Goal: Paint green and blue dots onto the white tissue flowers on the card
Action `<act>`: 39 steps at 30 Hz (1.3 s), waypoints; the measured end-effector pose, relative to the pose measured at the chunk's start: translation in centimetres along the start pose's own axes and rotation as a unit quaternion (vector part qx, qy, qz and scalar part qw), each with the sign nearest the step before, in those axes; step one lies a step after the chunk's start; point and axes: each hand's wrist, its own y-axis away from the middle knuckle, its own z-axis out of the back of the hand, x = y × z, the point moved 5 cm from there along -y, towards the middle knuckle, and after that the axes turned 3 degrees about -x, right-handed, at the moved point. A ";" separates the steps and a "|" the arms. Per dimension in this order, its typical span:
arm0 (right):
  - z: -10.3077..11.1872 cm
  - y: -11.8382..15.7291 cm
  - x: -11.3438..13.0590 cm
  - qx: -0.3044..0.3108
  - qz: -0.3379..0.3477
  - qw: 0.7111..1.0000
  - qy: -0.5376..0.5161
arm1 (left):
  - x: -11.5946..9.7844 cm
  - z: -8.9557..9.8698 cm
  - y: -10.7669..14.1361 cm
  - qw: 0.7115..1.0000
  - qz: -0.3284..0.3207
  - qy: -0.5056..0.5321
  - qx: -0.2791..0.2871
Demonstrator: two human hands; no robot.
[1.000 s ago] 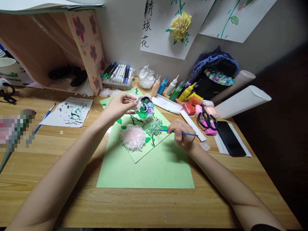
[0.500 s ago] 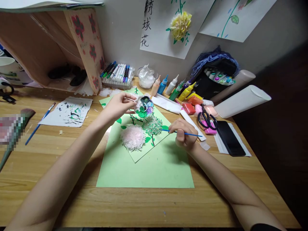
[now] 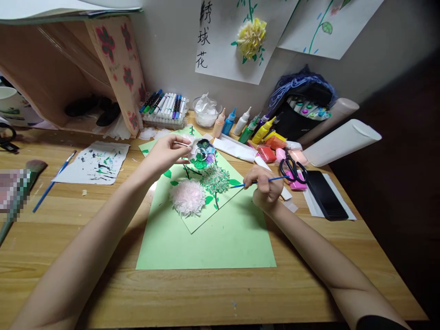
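Between its thumb and fingers, my left hand (image 3: 168, 153) holds a small round paint palette (image 3: 205, 155) smeared with green, black, white and purple, above the back of the card. My right hand (image 3: 264, 184) grips a thin blue paintbrush (image 3: 280, 178); its tip end points left, beside the green-and-white paper flower (image 3: 216, 178). A pale pink paper flower (image 3: 187, 198) lies on the same light card (image 3: 192, 223), among painted green leaves and dark stems. That card rests at an angle on a larger green sheet (image 3: 206, 252).
Left are a paint-stained tissue (image 3: 94, 162), a blue brush (image 3: 46, 196) and a thicker brush (image 3: 25, 190). Markers (image 3: 167, 106), a bowl of tissue (image 3: 206, 112) and paint bottles (image 3: 241, 121) line the back. Scissors (image 3: 292, 168) and a phone (image 3: 325, 195) lie right.
The whole view has shifted slightly. My right hand has turned a little, and the brush's back end is tilted higher. Both hands keep their holds.
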 end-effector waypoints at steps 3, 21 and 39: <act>-0.2 0.4 -0.6 0.000 -0.038 0.999 -0.007 | 0.1 0.0 -0.1 1.000 -0.003 -0.004 0.001; -1.5 0.5 0.5 0.065 -0.002 0.998 0.007 | 0.1 0.2 -0.1 1.000 -0.008 -0.012 0.008; -2.1 0.5 2.0 0.135 0.108 0.985 0.029 | 0.0 0.3 -0.2 1.000 -0.015 0.002 0.002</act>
